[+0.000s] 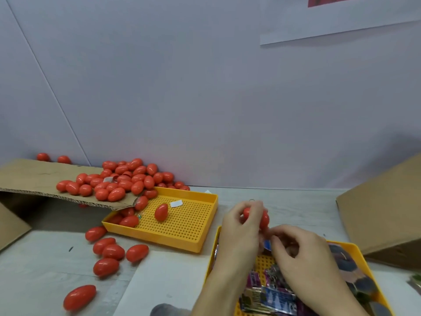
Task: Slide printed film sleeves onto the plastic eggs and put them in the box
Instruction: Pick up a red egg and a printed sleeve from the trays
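egg [265, 219] pinched up in left hand [239, 226], fingers curled round it, above the near yellow tray [355, 247]. right hand [298, 254] just below the grip, fingers curled at a bit of blue film [267, 244]; whether it truly holds the film, cannot tell. risk: slick shell twists out of the pinch, or the sleeve goes on crooked and creases. box [382, 210] well right of the grip.

Materials, rel. to perforated tray [182, 226]
Tray: yellow matt plastic; eggs [118, 181] behind-left: glossy red plastic, on rough corrugated cardboard [29, 179]; film sleeves [268, 295] front-right: shiny.
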A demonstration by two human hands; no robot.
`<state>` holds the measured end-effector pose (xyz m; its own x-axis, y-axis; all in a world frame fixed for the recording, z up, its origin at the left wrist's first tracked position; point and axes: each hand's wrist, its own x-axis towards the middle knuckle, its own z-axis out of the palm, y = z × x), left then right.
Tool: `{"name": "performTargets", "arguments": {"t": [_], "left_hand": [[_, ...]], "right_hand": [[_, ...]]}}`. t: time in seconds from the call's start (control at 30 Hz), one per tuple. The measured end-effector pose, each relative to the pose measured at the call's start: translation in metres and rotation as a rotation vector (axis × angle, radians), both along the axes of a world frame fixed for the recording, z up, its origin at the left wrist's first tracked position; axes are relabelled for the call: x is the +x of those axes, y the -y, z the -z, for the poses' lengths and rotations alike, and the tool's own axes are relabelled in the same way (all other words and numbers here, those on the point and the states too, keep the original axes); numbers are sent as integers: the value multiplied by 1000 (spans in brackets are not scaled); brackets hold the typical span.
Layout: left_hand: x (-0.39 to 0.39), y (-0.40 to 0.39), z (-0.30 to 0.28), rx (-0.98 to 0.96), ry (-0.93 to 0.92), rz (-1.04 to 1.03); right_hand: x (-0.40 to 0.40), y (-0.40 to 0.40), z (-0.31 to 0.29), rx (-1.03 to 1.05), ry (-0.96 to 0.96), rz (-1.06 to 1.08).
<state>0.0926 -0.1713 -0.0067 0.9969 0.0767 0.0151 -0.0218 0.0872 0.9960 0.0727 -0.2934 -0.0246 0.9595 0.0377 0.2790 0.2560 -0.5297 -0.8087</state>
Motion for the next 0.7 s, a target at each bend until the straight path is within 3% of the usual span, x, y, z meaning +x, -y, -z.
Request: {"name": "performTargets", "arguments": {"t": [0.13,0.3,0.4,0.5,0.7], "left_hand": [[-3,-7,5,-104,-32,-1],[6,-3,13,-74,-58,51],[9,0,15,-128,-74,119],[8,1,16,-208,-9,204],[7,-3,16,-95,114,200]], "right_hand": [[2,-1,3,133,30,10],[-1,-9,-1,412,80,-90],[2,-14,-1,411,89,-59],[4,-12,0,445,121,-1],[5,-11,0,660,34,-28]]}}
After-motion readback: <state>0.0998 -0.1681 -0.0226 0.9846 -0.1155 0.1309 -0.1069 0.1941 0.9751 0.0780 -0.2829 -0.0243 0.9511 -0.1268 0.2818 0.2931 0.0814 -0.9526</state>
